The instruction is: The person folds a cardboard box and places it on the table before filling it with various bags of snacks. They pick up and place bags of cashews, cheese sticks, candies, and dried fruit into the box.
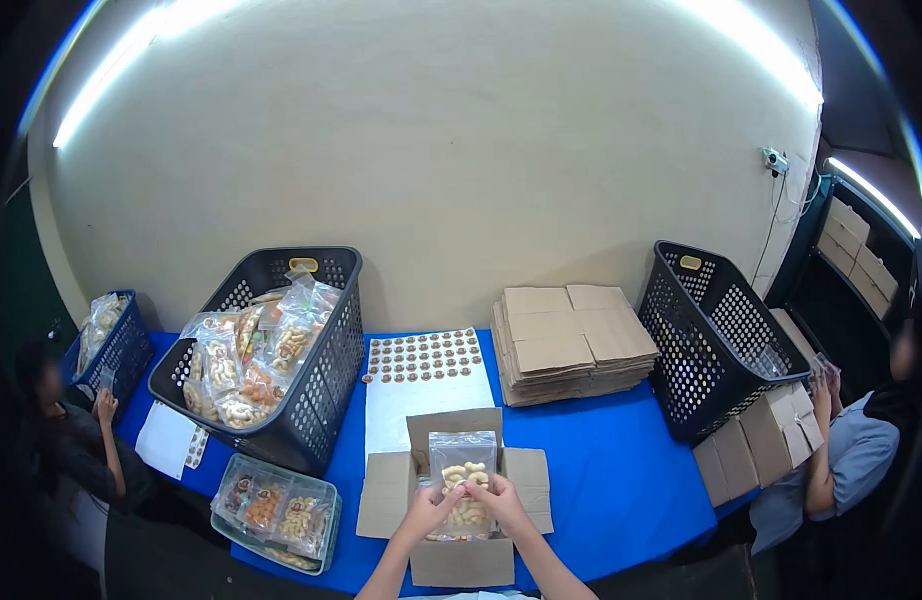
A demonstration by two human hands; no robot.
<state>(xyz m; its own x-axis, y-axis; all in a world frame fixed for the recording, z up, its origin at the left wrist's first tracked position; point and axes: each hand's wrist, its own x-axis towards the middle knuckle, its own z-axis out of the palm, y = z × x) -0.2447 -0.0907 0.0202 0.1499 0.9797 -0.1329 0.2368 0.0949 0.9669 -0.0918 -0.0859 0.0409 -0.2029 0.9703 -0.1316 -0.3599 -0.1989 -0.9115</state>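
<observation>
Both of my hands hold a clear zip bag (464, 450) of pale, curved snack pieces. My left hand (432, 510) grips its left side, and my right hand (503, 503) grips the right side, with the thumbs meeting on the front. The bag is upright over an open cardboard box (383, 492), whose flaps are spread outward. Most of the box's inside is hidden behind the bag and hands. To the left sits a shallow green basket (331, 545) with several filled snack bags. Behind the box lies a sheet of round brown stickers (421, 358).
A large black basket (331, 400) heaped with snack bags stands at left. Flattened cardboard boxes (571, 335) are stacked at right, beside another black basket (671, 340). Two people sit at the sides: one by a blue basket (121, 350), one by closed cartons (761, 440).
</observation>
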